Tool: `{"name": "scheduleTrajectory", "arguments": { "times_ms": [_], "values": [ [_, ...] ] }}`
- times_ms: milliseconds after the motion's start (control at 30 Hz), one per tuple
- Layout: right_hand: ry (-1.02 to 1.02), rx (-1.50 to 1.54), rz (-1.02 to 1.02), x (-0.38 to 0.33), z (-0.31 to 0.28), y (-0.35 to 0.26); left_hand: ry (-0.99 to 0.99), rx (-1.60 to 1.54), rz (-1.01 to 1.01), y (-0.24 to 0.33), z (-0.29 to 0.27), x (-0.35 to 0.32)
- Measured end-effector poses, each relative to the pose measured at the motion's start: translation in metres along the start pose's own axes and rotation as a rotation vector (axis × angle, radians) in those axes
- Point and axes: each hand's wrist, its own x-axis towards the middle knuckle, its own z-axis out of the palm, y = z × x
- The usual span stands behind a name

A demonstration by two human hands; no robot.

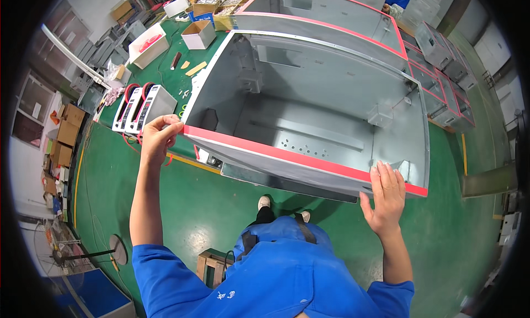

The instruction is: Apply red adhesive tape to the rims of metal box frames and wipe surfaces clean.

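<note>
A large grey sheet-metal cabinet (pixel 309 119) lies in front of me with its open side up, its inside bare metal with a row of round holes. Along its near rim runs a strip of red tape (pixel 276 154); the left and far rims show bare metal. At the near left corner my left hand (pixel 158 138) pinches the tape's end between thumb and fingers. Toward the near right corner my right hand (pixel 383 199) rests on the taped rim, its fingers stretched out and its thumb apart.
Left of the cabinet, two white devices (pixel 144 109) with red cables stand on the green table (pixel 172 75), near a white bin (pixel 148 46) and a small open box (pixel 199 35). More cabinets with red-taped rims (pixel 326 11) stand beyond. A wooden stool (pixel 212 265) is beside me on the green floor.
</note>
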Motion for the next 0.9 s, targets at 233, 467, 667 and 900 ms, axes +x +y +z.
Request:
{"name": "scheduleTrajectory", "arguments": {
  "times_ms": [233, 467, 667, 900],
  "values": [
    [-0.023, -0.012, -0.006, 0.003, -0.004, -0.003, -0.031, 0.01, 0.012, -0.002, -0.001, 0.001],
    [-0.056, 0.093, -0.064, 0.027, 0.0, -0.027, -0.024, -0.026, 0.003, 0.0, -0.001, -0.001],
    [-0.046, 0.166, -0.151, 0.054, 0.015, -0.05, -0.04, 0.003, 0.008, 0.003, 0.001, -0.002],
    [-0.069, 0.204, -0.19, 0.068, 0.023, -0.067, -0.042, -0.014, -0.003, 0.003, -0.001, -0.002]
  ]
}}
